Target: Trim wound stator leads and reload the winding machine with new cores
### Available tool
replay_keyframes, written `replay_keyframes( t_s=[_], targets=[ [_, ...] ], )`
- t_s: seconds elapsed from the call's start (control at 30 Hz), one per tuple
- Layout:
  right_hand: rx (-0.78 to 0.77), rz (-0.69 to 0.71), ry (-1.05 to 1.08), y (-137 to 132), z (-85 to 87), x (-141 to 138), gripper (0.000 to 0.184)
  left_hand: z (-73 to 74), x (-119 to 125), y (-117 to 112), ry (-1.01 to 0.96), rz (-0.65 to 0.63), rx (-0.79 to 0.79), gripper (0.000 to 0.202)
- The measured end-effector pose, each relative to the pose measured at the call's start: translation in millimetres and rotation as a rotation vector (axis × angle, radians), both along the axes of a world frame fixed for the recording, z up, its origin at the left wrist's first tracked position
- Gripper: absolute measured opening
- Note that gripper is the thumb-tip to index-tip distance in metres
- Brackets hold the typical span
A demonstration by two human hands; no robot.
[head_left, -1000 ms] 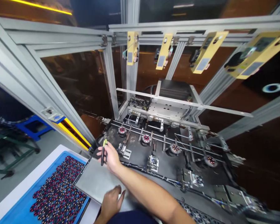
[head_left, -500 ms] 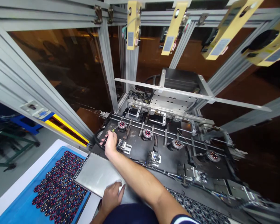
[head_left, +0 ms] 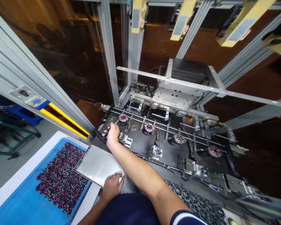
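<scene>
Metal plate (head_left: 96, 165) lying under left hand (head_left: 112, 185), its grip unreadable | right hand (head_left: 113, 133) — the nearer — pinching slim green-tipped tool (head_left: 115, 123), long axis slanting away rightward | round part (head_left: 123, 117) sitting just beyond the tip

A: Which inscriptions could be read here?
B: None; pale grey rectangular labels (head_left: 180, 25) stood on the yellow box-shaped units (head_left: 188, 7) overhead, any lettering too blurred to decipher.

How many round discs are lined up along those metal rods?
4 in a row: the first disc just beyond the right hand, then the second disc, third disc and fourth disc rightward.
</scene>
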State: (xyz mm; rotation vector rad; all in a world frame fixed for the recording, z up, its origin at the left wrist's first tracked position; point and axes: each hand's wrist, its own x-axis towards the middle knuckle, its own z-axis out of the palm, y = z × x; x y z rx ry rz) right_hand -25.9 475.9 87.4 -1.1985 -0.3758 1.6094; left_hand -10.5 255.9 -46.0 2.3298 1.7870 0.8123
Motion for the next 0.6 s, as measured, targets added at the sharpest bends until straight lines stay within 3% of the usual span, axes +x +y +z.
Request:
replay_keyframes(
  t_s=[0.13,0.43,0.53,0.6],
  targets=[
    [-0.087,-0.006,-0.005,1,5.6,0,0.025,-3.0,-1,-1,-0.013,0.0,-0.018,0.028],
    [-0.129,0.003,0.012,5,15.3,2,0.026,-11.5,-4,-5,-0.034,-0.008,-0.07,0.022],
    [-0.098,0.073,0.032,-3,24.6,1,0.023,-16.4,-5,-6,-0.049,-0.008,-0.083,0.021],
    [-0.04,0.186,0.075,-25,37.0,7,0.02,-20.1,-6,-7,-0.066,-0.001,-0.088,0.021]
  ],
)
